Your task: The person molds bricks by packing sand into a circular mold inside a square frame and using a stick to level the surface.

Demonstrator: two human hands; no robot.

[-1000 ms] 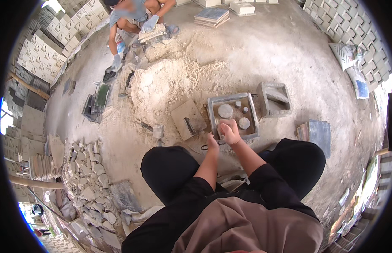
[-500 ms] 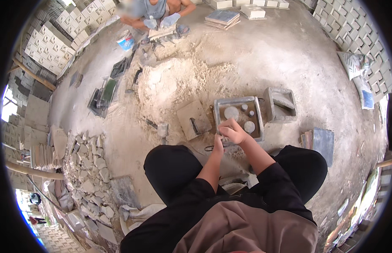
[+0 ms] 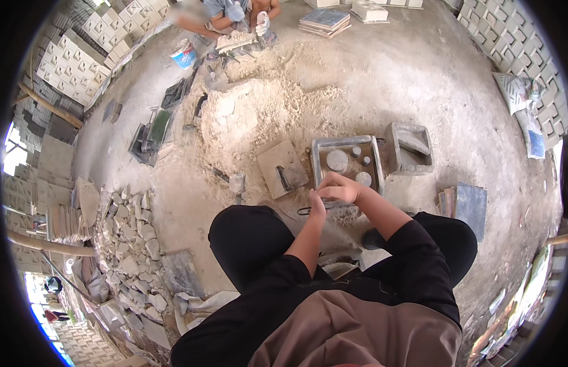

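My right hand (image 3: 339, 188) and my left hand (image 3: 318, 203) meet over the near left corner of a grey rectangular mould frame (image 3: 315, 160). Both look closed, fingers bent in against each other; whatever lies between them is hidden. Inside the frame rest a large pale disc (image 3: 337, 161), another disc (image 3: 363, 178) partly behind my right hand, and two small round pieces. A dark loop handle (image 3: 304, 211) shows beside my left hand. Left of the frame lies a square board (image 3: 276, 160) with a dark-handled tool (image 3: 283, 178) on it.
A grey box-shaped mould (image 3: 411, 167) stands to the right. Ahead spreads a heap of pale powder (image 3: 241, 116), with a trowel (image 3: 237, 183) near it. Rubble (image 3: 128, 244) lies at left, and stacked boards (image 3: 470, 211) at right. Another person (image 3: 235, 21) works at the far side.
My right hand's fingers have straightened slightly and shifted left over my left hand. Across the floor, the other person's hands have moved apart, one of them rising.
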